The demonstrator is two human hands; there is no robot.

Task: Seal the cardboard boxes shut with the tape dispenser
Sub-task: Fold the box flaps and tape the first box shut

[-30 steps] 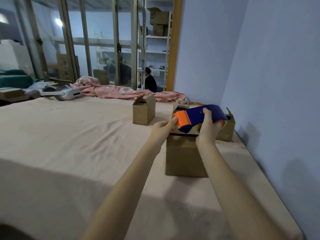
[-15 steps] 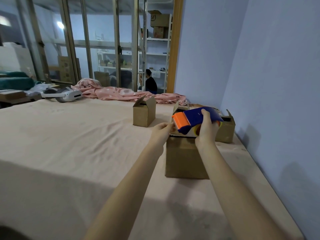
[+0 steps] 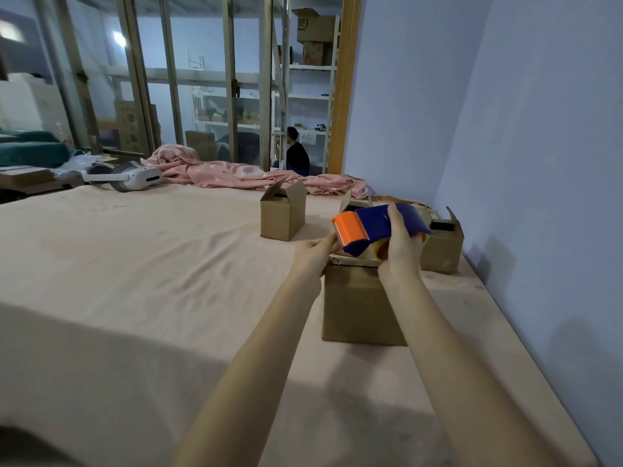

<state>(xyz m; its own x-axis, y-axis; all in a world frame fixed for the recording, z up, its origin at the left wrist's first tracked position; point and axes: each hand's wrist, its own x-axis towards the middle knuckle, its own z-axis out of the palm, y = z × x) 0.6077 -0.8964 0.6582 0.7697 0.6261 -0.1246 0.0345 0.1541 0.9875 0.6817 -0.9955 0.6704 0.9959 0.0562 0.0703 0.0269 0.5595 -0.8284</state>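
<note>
- Right hand wraps the blue-and-orange tape dispenser, fingers curled over its body; held just above the near cardboard box, at about 2 o'clock on the bed.
- Left hand at the box's top left edge, fingertips by the orange end; whether it pinches tape or only steadies the flap, cannot tell.
- Dispenser long axis runs left-right, orange head toward the left hand.
- Likely next: pull across the top seam; the right hand leads.
- Open boxes wait beyond: one at 12, one at 3.
</note>
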